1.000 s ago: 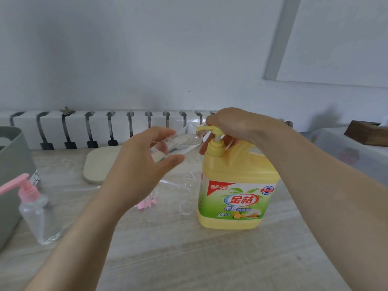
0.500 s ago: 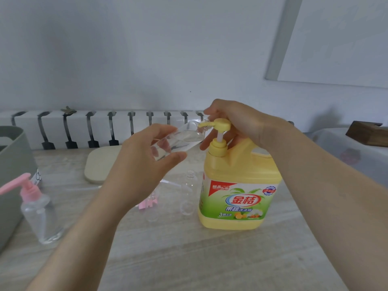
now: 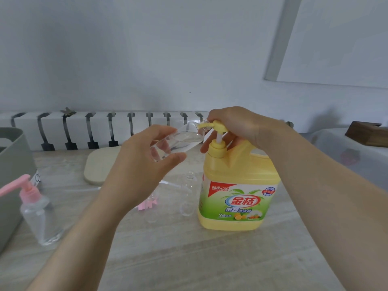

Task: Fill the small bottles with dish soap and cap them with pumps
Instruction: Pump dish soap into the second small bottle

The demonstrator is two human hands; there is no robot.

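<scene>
1. The left hand (image 3: 144,164) pinches a small clear bottle (image 3: 168,147), thumb below and fingers above. It holds the bottle tilted almost onto its side, with the mouth turned toward the dish soap jug (image 3: 237,185).
2. The right hand (image 3: 237,124) is curled over the jug's yellow pump head (image 3: 218,125), fingers wrapped across the top. The white stem shows beneath it, so the head sits raised rather than pressed home.
3. Above and left of the jug's neck, the held bottle's mouth meets the nozzle tip. A shallow pool of clear liquid seems to lie along the bottle's lower side, so I judge it only partly filled.
4. Just left of the jug's base stands an open bottle (image 3: 190,194), uncapped and apparently empty.
5. Further left of the jug, half hidden behind the left wrist, are another clear bottle (image 3: 152,208) and a pink piece (image 3: 144,204). I cannot tell whether that piece is a pump or whether it is fitted.
6. Well left of the jug, a capped bottle (image 3: 42,219) wearing a pink pump (image 3: 23,185) stands upright beside a grey bin (image 3: 12,175). Its fill level is hard to read.
7. Behind and left of the jug, a wooden board (image 3: 98,164) lies flat on the table (image 3: 189,259).
8. By my reckoning one bottle is capped and one is mid-fill. At least one more waits for both soap and pump, so a good share of the job remains.
</scene>
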